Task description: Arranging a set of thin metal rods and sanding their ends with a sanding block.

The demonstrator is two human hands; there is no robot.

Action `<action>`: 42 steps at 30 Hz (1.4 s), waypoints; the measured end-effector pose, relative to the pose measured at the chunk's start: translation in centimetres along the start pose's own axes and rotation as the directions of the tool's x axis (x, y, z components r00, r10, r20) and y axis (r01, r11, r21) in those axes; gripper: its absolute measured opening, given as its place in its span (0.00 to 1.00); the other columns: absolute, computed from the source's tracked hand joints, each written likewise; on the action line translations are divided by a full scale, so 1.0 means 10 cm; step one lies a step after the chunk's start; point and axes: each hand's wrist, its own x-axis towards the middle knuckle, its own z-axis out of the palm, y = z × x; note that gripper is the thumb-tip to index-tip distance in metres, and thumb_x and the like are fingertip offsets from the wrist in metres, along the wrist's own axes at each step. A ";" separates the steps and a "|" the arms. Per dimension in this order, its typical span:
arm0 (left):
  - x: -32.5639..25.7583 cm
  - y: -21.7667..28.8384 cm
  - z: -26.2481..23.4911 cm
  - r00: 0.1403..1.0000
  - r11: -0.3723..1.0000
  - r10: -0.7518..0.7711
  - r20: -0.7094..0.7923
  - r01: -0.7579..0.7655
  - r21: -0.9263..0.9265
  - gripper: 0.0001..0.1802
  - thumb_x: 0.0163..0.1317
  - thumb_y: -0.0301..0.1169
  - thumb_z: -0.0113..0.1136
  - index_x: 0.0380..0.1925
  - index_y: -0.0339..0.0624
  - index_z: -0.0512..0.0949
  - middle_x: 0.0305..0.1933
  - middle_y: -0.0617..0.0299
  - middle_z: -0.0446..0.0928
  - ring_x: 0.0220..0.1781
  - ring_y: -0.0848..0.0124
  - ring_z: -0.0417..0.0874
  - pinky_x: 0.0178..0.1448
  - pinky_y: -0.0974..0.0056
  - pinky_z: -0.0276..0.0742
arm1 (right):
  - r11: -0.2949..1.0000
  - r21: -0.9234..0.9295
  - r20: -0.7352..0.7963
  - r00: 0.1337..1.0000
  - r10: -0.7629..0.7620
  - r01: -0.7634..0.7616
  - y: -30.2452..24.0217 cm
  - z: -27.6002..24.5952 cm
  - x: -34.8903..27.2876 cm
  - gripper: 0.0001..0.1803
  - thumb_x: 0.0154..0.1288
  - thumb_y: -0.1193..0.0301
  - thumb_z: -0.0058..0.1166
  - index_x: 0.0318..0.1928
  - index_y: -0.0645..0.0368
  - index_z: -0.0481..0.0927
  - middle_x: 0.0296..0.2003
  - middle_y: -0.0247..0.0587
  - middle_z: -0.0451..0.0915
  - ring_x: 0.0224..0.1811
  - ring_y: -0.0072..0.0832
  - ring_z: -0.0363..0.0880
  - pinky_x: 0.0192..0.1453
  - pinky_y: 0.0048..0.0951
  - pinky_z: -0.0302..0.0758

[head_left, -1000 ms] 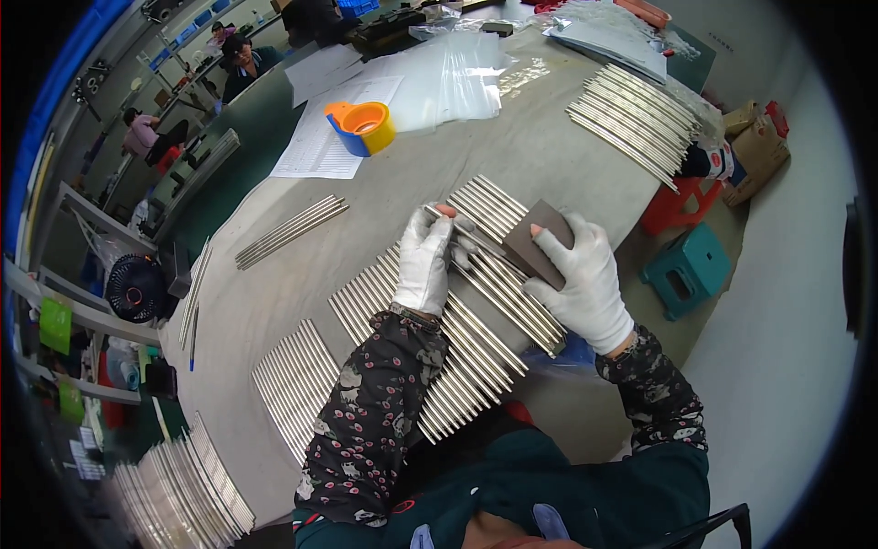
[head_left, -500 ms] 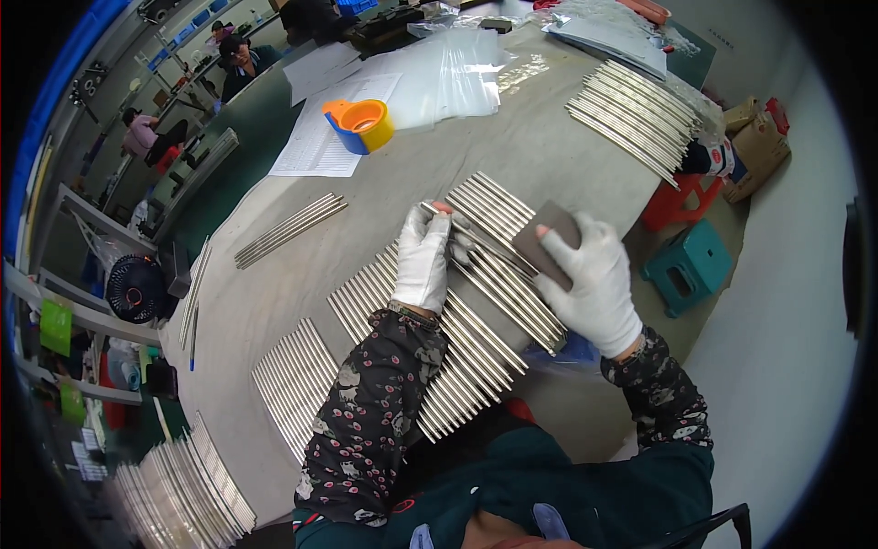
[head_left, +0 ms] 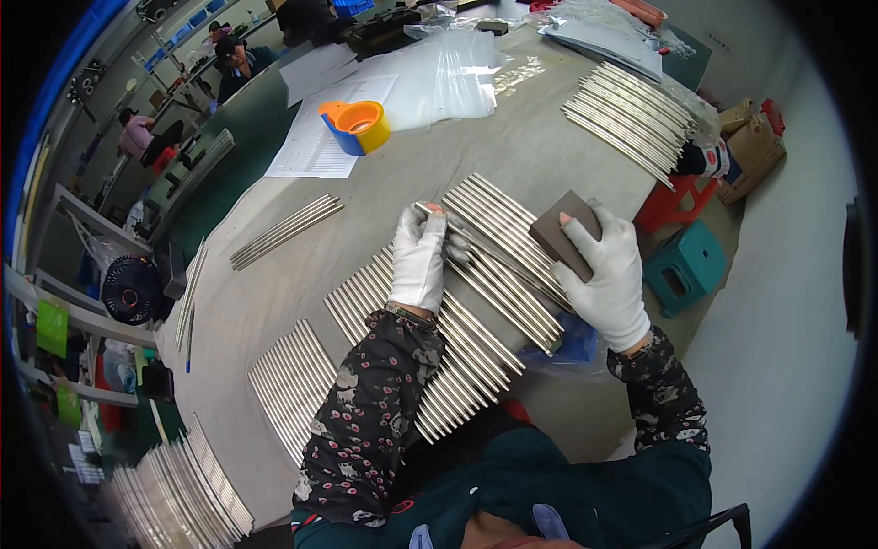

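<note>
My left hand (head_left: 421, 261), in a white glove with a bare fingertip showing, is closed around the upper end of a thin metal rod (head_left: 505, 260). That rod slants down to the right over other rods. A brown-grey rectangular sanding block (head_left: 560, 229) is gripped in my gloved right hand (head_left: 611, 284), at the right edge of the rods. Beneath and beside my hands lie rows of shiny metal rods: one group (head_left: 498, 215) beyond, another (head_left: 476, 348) under my left wrist, and a further row (head_left: 291, 380) to the left.
A yellow, orange and blue tape dispenser (head_left: 370, 137) sits on a printed sheet (head_left: 315, 156). Clear plastic bags (head_left: 448, 78) lie behind it. More rods lie at far right (head_left: 631, 119), left (head_left: 288, 231) and lower left (head_left: 183, 485). A teal stool (head_left: 686, 265) stands right of the table.
My right hand has moved a little to the right with the sanding block, which has tilted. My left hand keeps its hold on the rod.
</note>
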 end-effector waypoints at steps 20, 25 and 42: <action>0.00 -0.02 0.03 0.999 0.999 -0.007 -0.050 0.009 0.033 0.08 0.70 0.34 0.51 0.38 0.42 0.67 0.32 0.61 0.74 0.23 0.74 0.76 0.28 0.69 0.75 | 0.982 0.080 0.121 0.976 -0.181 0.172 -0.32 0.01 0.02 0.26 0.46 0.65 0.65 0.50 0.51 0.78 0.53 0.60 0.69 0.45 0.50 0.73 0.47 0.45 0.74; 0.01 0.00 0.02 0.999 0.998 0.016 -0.039 -0.014 0.055 0.09 0.69 0.35 0.53 0.38 0.42 0.67 0.32 0.61 0.74 0.23 0.75 0.75 0.27 0.70 0.74 | 0.987 0.099 0.034 0.990 -0.134 0.130 -0.23 -0.06 0.10 0.26 0.46 0.65 0.64 0.50 0.53 0.78 0.53 0.58 0.69 0.46 0.50 0.73 0.46 0.44 0.75; -0.05 0.01 0.05 0.999 0.996 -0.008 -0.037 0.011 0.087 0.08 0.68 0.34 0.55 0.37 0.43 0.68 0.28 0.66 0.72 0.22 0.80 0.70 0.21 0.75 0.64 | 0.994 -0.112 -0.025 1.000 0.001 -0.003 -0.07 0.14 0.34 0.26 0.44 0.64 0.66 0.48 0.53 0.79 0.52 0.58 0.70 0.43 0.48 0.74 0.46 0.42 0.74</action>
